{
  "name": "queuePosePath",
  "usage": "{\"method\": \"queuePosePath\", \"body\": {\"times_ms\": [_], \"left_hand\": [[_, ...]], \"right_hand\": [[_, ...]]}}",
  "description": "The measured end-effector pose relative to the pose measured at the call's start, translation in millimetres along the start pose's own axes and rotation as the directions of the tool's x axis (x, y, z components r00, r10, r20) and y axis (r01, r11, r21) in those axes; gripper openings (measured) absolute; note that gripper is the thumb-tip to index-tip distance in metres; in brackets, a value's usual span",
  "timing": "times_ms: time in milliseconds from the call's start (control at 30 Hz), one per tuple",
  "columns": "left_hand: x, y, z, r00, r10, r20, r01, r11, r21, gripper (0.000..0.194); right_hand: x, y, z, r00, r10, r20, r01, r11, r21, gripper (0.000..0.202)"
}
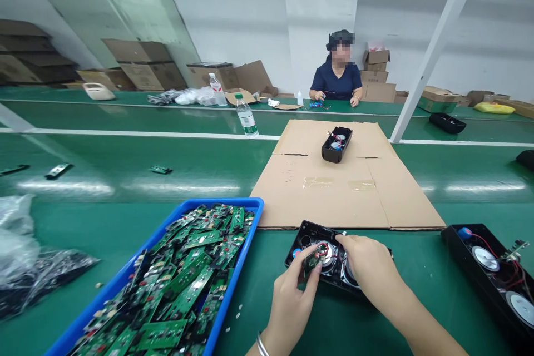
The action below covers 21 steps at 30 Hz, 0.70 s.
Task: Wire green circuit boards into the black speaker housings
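1. The right hand [369, 270] lies over the right half of the black speaker housing [306, 232], hiding one speaker cone; if its fingers grip anything, I cannot tell.
2. The housing sits on the green worktop [125, 178], just beside the cardboard sheet [346, 189] edge, near the blue tray [246, 206] of circuit boards.
3. The left hand [290, 303] fingers pinch a small green circuit board [312, 260] above the open housing.

Open black speaker housing [311, 233] just right of the blue tray [246, 245] of green circuit boards [183, 272], left hand [292, 300] pinching a small board [312, 260] inside it, right hand [369, 272] resting on it, cardboard sheet [346, 189] just behind.
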State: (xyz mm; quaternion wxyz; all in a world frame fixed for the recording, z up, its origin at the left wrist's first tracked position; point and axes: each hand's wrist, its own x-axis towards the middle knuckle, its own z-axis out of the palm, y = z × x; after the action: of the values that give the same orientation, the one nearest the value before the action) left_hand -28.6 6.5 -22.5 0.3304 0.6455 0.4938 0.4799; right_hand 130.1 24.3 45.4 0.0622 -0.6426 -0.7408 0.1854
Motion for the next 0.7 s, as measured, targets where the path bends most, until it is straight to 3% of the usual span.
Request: {"method": "queuePosePath", "body": {"times_ms": [200,333,500,700], "left_hand": [[2,6,-0.7,0.995,-0.096,0.004,0.096,0.994,-0.043,0.026],[3,7,-1.4,0.995,-0.098,0.004,0.098,0.993,-0.064,0.025],[2,5,-0.6,0.992,-0.12,0.022,0.122,0.986,-0.109,0.025],[4,6,-1.1,0.99,-0.138,0.04,0.142,0.981,-0.133,0.023]], "right_hand": [[14,-2,16,0.994,-0.069,-0.083,0.092,0.941,0.325,0.022],[17,3,16,0.993,-0.074,-0.091,0.106,0.901,0.42,0.014],[16,8,7,0.982,-0.166,-0.086,0.187,0.907,0.377,0.014],[15,12,6,0.963,-0.269,-0.015,0.268,0.951,0.156,0.017]]}}
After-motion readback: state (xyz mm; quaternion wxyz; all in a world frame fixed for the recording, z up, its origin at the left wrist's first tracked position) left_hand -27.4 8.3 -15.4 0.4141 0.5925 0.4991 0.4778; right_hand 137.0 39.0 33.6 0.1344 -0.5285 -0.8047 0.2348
